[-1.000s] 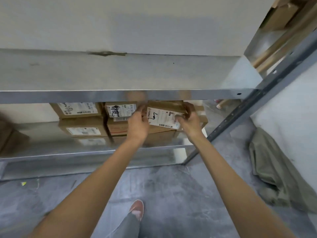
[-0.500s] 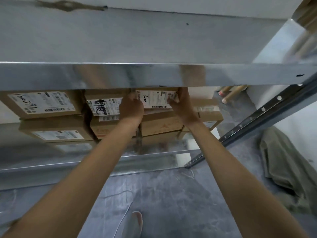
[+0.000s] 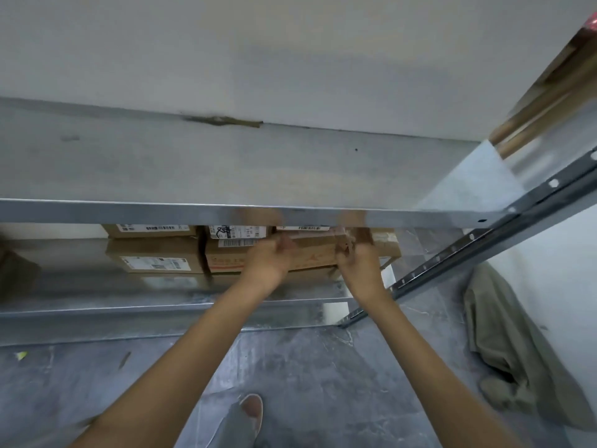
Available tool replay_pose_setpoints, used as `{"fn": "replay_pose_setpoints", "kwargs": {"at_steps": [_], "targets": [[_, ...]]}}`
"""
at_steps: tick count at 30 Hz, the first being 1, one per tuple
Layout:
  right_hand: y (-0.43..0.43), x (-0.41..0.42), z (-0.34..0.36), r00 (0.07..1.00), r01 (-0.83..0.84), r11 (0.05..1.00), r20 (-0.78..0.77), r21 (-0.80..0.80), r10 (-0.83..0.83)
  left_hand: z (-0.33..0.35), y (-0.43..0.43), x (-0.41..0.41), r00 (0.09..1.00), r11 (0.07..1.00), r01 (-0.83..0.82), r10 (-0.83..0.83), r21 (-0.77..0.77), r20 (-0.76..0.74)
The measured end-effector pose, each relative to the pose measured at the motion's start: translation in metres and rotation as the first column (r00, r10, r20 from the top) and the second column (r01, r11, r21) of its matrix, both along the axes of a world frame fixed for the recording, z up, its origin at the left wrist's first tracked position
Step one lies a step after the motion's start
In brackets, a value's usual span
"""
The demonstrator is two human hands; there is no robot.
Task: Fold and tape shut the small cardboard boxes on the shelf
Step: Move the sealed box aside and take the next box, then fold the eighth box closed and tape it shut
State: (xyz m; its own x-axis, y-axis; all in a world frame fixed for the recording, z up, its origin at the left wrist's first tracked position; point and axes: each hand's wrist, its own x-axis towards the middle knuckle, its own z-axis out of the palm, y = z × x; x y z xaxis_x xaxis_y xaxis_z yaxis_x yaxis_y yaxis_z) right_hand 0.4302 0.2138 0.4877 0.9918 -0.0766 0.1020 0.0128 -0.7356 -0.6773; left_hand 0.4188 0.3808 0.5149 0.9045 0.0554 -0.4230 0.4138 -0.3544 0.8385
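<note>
Box (image 3: 315, 250) levelled, left hand (image 3: 269, 260), right hand (image 3: 357, 265) gripping

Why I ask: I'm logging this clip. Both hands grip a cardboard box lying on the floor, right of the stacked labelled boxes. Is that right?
Not quite. The cardboard box is not on the floor; the left hand and right hand grip it inside the shelving, just under the upper shelf board. It is right of the stacked labelled boxes, as the head view shows.

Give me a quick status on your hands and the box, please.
Left hand, right hand grip cardboard box ends. Box under upper shelf, beside stacked boxes. Shelf edge hides its top.
</note>
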Motion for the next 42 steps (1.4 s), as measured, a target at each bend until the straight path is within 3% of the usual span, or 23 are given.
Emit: {"fn": "replay_pose_setpoints", "kwargs": {"at_steps": [3, 8, 15, 20, 24, 28, 31, 34, 37, 42], "targets": [[0.010, -0.054, 0.049, 0.987, -0.131, 0.991, -0.092, 0.035, 0.134, 0.048, 0.005, -0.040, 0.995, 0.995, 0.096, -0.096, -0.001, -0.006], [0.025, -0.130, 0.174, 0.930, -0.318, 0.942, -0.159, 0.110, 0.332, 0.162, 0.019, -0.100, 0.989, 0.991, 0.127, -0.123, -0.039, 0.085], [0.010, -0.175, 0.393, 0.967, -0.248, 0.937, 0.000, 0.247, 0.256, 0.344, 0.034, -0.135, 0.939, 0.995, 0.070, -0.043, -0.068, 0.342], [0.019, -0.181, 0.493, 0.945, -0.291, 0.930, 0.215, 0.222, 0.245, 0.453, 0.036, -0.134, 0.807, 0.982, 0.190, -0.152, -0.007, 0.570], [0.017, -0.172, 0.541, 0.906, -0.200, 0.967, 0.405, 0.158, 0.121, 0.521, 0.030, -0.115, 0.720, 0.953, 0.303, -0.244, 0.022, 0.649], [-0.004, -0.153, 0.581, 0.838, -0.017, 0.971, 0.533, 0.239, -0.116, 0.564, 0.010, -0.083, 0.626, 0.931, 0.365, -0.267, 0.028, 0.733], [-0.028, -0.131, 0.603, 0.806, 0.108, 0.936, 0.522, 0.336, -0.280, 0.587, -0.015, -0.067, 0.564, 0.917, 0.381, -0.335, 0.122, 0.755], [-0.055, -0.099, 0.614, 0.845, 0.184, 0.896, 0.401, 0.405, -0.355, 0.602, -0.039, -0.051, 0.501, 0.897, 0.388, -0.399, 0.213, 0.768], [-0.079, -0.062, 0.618, 0.868, 0.232, 0.882, 0.322, 0.410, -0.378, 0.605, -0.065, -0.021, 0.553, 0.895, 0.360, -0.433, 0.264, 0.712], [-0.096, -0.013, 0.622, 0.886, 0.222, 0.913, 0.319, 0.342, -0.336, 0.602, -0.101, 0.037, 0.626, 0.863, 0.339, -0.504, 0.375, 0.595]]}}
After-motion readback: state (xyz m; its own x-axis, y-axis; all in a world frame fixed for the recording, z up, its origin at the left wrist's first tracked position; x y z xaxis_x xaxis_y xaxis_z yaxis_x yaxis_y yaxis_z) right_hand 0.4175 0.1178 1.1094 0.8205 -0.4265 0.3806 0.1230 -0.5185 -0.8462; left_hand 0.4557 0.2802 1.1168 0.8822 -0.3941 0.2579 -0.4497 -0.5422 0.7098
